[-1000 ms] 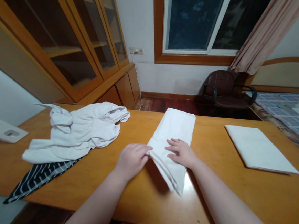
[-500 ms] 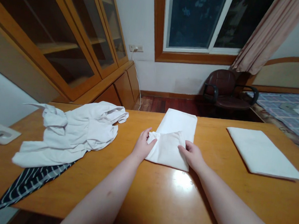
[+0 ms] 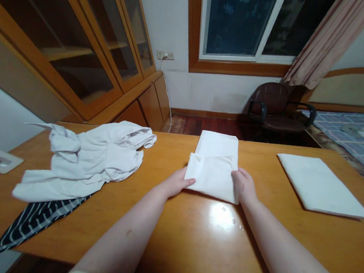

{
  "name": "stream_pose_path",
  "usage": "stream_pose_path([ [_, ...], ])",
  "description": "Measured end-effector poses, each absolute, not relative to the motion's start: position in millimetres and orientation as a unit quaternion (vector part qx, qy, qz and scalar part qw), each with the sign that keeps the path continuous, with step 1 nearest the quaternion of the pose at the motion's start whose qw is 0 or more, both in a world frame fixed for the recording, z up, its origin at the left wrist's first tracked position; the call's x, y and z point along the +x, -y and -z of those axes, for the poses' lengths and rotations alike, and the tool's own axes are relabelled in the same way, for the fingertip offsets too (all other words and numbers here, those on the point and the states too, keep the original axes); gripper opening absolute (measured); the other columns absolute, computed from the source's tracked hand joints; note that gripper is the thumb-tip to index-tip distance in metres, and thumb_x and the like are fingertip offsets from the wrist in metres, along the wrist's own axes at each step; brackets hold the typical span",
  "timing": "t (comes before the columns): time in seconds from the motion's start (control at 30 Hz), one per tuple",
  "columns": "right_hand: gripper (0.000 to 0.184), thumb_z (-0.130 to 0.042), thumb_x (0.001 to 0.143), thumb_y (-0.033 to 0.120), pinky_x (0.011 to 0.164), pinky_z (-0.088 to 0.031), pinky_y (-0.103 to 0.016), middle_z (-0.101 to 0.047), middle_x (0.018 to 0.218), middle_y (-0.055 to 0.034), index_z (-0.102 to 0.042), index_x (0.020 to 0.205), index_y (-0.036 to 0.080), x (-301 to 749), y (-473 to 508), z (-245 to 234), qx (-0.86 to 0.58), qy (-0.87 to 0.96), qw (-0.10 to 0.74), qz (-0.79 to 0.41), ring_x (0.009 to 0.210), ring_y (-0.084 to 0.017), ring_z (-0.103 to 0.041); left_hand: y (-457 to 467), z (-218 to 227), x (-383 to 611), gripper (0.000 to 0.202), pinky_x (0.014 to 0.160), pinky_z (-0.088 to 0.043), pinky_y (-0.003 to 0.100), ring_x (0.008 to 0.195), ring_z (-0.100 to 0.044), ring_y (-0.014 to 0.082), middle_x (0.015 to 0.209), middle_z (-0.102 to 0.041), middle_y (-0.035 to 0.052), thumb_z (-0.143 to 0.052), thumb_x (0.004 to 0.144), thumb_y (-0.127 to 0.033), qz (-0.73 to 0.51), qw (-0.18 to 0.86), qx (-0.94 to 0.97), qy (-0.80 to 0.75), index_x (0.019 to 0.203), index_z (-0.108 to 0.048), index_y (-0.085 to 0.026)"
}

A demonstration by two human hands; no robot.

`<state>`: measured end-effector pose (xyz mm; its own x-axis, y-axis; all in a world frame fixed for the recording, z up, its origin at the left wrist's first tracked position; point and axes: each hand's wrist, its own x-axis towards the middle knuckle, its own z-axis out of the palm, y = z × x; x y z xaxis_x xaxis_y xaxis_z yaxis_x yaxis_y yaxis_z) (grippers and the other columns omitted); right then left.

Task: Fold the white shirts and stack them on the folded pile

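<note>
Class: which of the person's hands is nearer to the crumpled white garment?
Left. The left hand lies at the left edge of the folded cloth, apart from the crumpled white garment to its left; the right hand is at the cloth's right edge, farther.

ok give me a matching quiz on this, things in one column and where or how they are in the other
1 middle cloth
2 shirt
3 striped cloth
4 chair

a brown, on the floor beyond the table
b white, crumpled at the table's left
c white, folded over on itself
d partly under the shirt, corner over the table edge

Pairs: 1-c, 2-b, 3-d, 4-a
</note>
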<state>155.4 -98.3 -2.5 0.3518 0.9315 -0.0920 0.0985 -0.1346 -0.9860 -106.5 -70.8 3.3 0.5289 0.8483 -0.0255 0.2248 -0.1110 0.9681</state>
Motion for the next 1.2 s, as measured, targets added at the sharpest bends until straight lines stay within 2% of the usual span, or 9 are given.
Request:
stream_pose_path([
  [0.2,0.020,-0.049,0.067,0.035,0.053,-0.036,-0.026,-0.057,0.061,-0.0001,-0.057,0.069,0.018,156,96,-4,-0.707,0.445,0.455,-0.309,0.059,-0.017,-0.051,72,-7,-106,0.049,0.091,-0.044,0.038,0.106,-0.059,0.0286,0.115,-0.066,0.0096,-0.060,0.078,-0.049,-0.253,0.541,0.690,-0.410,0.110,-0.063,-0.013],
  [0.4,0.031,-0.050,0.071,0.032,0.060,-0.038,-0.028,-0.065,0.078,-0.0069,-0.059,0.095,0.015,162,90,3,-0.772,0.504,0.319,-0.219,0.070,-0.021,-0.058,68,0,-95,0.034,0.070,-0.048,0.031,0.082,-0.064,0.0237,0.092,-0.071,0.0083,-0.057,0.078,-0.043,-0.261,0.458,0.677,-0.513,0.092,-0.066,-0.013],
  [0.6,0.048,-0.049,0.077,0.036,0.064,-0.038,-0.029,-0.066,0.087,-0.0104,-0.051,0.119,0.012,162,90,0,-0.799,0.507,0.268,-0.181,0.078,-0.024,-0.060,74,-4,-92,0.030,0.067,-0.048,0.029,0.080,-0.063,0.0212,0.088,-0.069,0.0075,-0.054,0.080,-0.041,-0.295,0.447,0.672,-0.511,0.092,-0.062,-0.014],
  [0.67,0.047,-0.051,0.078,0.045,0.064,-0.037,-0.029,-0.065,0.084,-0.0092,-0.055,0.113,0.014,162,91,-2,-0.790,0.524,0.261,-0.181,0.076,-0.023,-0.059,76,-7,-95,0.034,0.075,-0.048,0.030,0.088,-0.062,0.0217,0.096,-0.068,0.0077,-0.060,0.077,-0.039,-0.307,0.446,0.701,-0.465,0.099,-0.060,-0.015],
  [0.73,0.042,-0.050,0.078,0.055,0.060,-0.035,-0.028,-0.064,0.075,-0.0069,-0.062,0.092,0.017,162,91,-4,-0.778,0.547,0.247,-0.186,0.070,-0.022,-0.057,78,-8,-97,0.043,0.081,-0.048,0.031,0.095,-0.061,0.0226,0.105,-0.066,0.0078,-0.067,0.072,-0.036,-0.305,0.441,0.728,-0.428,0.108,-0.058,-0.015],
  [0.8,0.042,-0.046,0.080,0.058,0.056,-0.031,-0.027,-0.059,0.063,-0.0037,-0.059,0.070,0.019,162,92,-3,-0.767,0.560,0.245,-0.196,0.062,-0.019,-0.052,79,-8,-97,0.048,0.083,-0.048,0.032,0.097,-0.061,0.0228,0.109,-0.065,0.0080,-0.068,0.070,-0.034,-0.295,0.444,0.736,-0.417,0.113,-0.056,-0.016],
  [0.87,0.044,-0.044,0.082,0.057,0.053,-0.027,-0.027,-0.053,0.055,-0.0011,-0.053,0.059,0.020,162,93,-2,-0.759,0.556,0.268,-0.207,0.056,-0.017,-0.048,80,-7,-95,0.045,0.083,-0.049,0.033,0.095,-0.062,0.0226,0.108,-0.066,0.0078,-0.066,0.073,-0.034,-0.284,0.441,0.734,-0.430,0.112,-0.056,-0.016],
  [1.0,0.044,-0.040,0.085,0.052,0.053,-0.027,-0.026,-0.052,0.054,-0.0009,-0.052,0.058,0.020,164,96,-2,-0.752,0.544,0.306,-0.214,0.056,-0.016,-0.048,81,-11,-88,0.040,0.088,-0.048,0.036,0.100,-0.061,0.0237,0.110,-0.066,0.0075,-0.062,0.076,-0.033,-0.287,0.411,0.727,-0.469,0.112,-0.056,-0.017],
  [1.2,0.043,-0.032,0.090,0.045,0.056,-0.029,-0.027,-0.061,0.067,-0.0083,-0.058,0.068,0.019,165,95,-4,-0.766,0.573,0.233,-0.173,0.062,-0.018,-0.051,83,-15,-84,0.034,0.087,-0.048,0.039,0.099,-0.062,0.0264,0.108,-0.067,0.0118,-0.058,0.079,-0.035,-0.301,0.411,0.669,-0.542,0.105,-0.060,-0.014],
])
